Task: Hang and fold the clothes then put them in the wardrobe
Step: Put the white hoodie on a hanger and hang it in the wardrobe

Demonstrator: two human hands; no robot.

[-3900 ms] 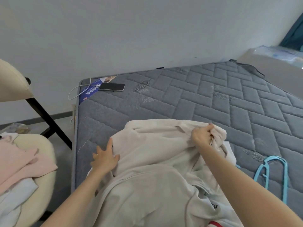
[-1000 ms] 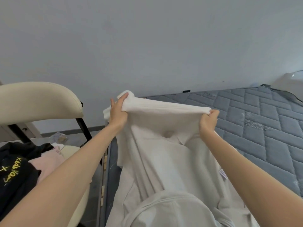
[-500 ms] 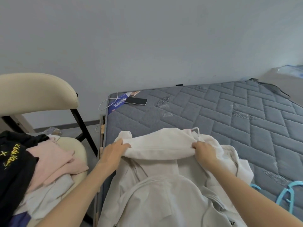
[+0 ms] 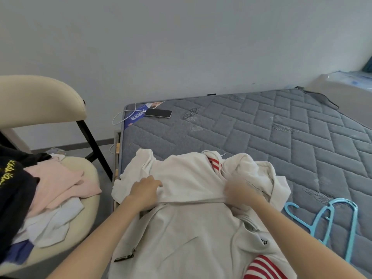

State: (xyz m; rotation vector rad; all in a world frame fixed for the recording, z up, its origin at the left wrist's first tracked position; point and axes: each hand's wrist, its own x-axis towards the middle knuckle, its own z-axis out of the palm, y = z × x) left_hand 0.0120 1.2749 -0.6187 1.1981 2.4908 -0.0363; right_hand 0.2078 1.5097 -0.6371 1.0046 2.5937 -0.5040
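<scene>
White red-striped garment (image 4: 187, 178) lies rumpled, perhaps half-folded, on mattress (image 4: 261, 133).

head cam | worn, faces forward-down | close over white garment (image 4: 191, 228) on mattress (image 4: 261, 137)

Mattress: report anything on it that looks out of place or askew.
A phone lies at the far left corner, its white cable looping over the mattress edge. Blue hangers lie loose near the right. The white garment is bunched and uneven at its far end. Nothing is spilled.
</scene>
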